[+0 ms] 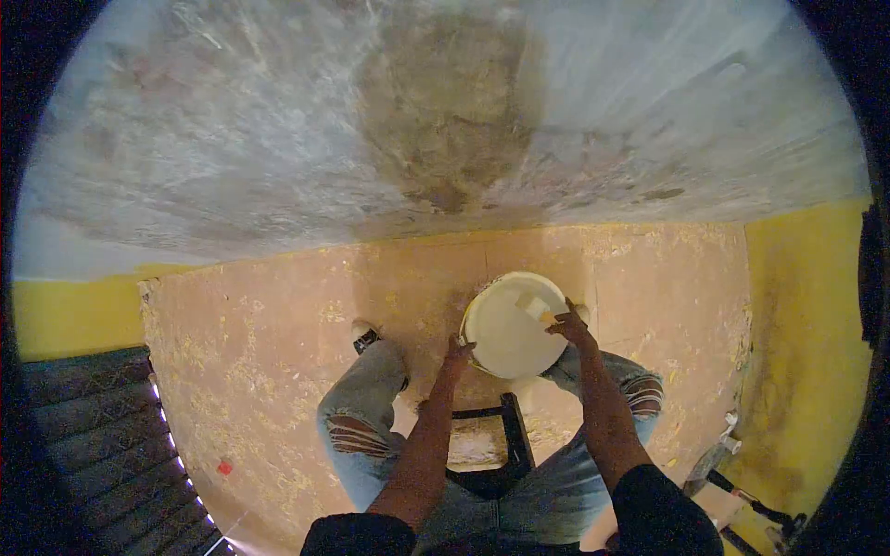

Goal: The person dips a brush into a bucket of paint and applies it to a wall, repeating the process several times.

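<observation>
A round bucket [505,343] of pale cream liquid stands between the person's knees, in front of a black stool frame [515,435]. My left hand [460,348] has its fingers closed on the bucket's left rim. Over the right side of the bucket, my right hand [571,327] grips a tool with an orange-tan handle [548,318]. The tool's pale, flat end [530,304] lies at the surface of the liquid.
A grey, patchy wall [278,139] rises ahead. Yellow wall [807,343] runs along the right, dark slatted shutter [93,435] at left. A small red scrap [224,469] lies on the stained floor [269,371]. Assorted items [732,496] sit at lower right.
</observation>
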Motion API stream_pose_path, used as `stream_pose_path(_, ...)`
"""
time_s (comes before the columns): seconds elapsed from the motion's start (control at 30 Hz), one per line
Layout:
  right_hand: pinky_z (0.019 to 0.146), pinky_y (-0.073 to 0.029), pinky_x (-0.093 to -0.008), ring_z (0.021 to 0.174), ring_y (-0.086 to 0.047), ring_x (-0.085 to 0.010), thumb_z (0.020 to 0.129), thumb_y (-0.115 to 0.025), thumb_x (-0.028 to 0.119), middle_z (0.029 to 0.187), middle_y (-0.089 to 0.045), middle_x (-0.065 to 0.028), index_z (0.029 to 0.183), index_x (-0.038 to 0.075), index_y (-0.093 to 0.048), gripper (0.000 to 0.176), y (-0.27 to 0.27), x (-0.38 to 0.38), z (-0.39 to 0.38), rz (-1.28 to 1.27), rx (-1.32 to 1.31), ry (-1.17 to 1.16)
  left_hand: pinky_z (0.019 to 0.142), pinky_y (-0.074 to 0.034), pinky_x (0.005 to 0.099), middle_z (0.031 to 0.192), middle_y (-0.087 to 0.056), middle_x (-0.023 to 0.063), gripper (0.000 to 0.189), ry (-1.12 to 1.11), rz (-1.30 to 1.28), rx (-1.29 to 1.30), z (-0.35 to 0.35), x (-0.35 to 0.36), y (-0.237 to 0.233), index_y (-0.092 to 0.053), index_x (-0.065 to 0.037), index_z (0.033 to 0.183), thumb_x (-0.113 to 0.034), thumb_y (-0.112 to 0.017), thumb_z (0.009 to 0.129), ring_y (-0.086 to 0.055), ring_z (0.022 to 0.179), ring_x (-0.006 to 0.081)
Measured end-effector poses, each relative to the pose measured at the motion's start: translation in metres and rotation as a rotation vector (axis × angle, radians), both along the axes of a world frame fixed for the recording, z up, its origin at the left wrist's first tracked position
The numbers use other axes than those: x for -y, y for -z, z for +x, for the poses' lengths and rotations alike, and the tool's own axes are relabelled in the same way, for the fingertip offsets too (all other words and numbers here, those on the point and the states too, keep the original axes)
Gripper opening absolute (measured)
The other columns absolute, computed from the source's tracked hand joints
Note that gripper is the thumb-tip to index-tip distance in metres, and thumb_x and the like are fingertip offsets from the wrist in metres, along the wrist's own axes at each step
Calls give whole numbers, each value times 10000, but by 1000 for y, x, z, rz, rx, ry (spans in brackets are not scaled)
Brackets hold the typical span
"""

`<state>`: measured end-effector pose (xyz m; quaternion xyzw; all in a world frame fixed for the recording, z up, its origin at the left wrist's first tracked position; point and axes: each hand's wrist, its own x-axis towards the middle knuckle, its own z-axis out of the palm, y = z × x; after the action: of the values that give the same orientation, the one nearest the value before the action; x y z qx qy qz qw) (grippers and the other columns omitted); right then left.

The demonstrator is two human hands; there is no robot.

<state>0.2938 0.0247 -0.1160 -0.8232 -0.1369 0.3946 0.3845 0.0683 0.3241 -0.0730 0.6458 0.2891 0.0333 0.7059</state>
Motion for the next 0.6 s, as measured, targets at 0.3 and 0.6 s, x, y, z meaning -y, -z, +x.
stream_pose_path(0.3, 774, -527, -384, 895, -645, -252, 658, -844, 148, 990, -647, -185, 1448, 32, -154, 1055, -11, -15, 1, 433, -396, 407, 861, -385, 585, 1277, -443, 133, 813, 110, -533, -5, -40, -16, 51, -221, -230, 1377, -354, -734, 758, -407, 1190, 379)
stream_pose_path(0.6, 822, -522, -420, 961, -619, -258, 679, -837, 206, 1025, -643, -149, 1447, 54, -177, 1025, 3, -70, -57, 338, -250, 310, 912, -384, 507, 1181, -506, 106, 740, -429, -611, -259, -53, -55, 37, -311, -189, 1316, -291, -744, 725, -461, 1152, 280)
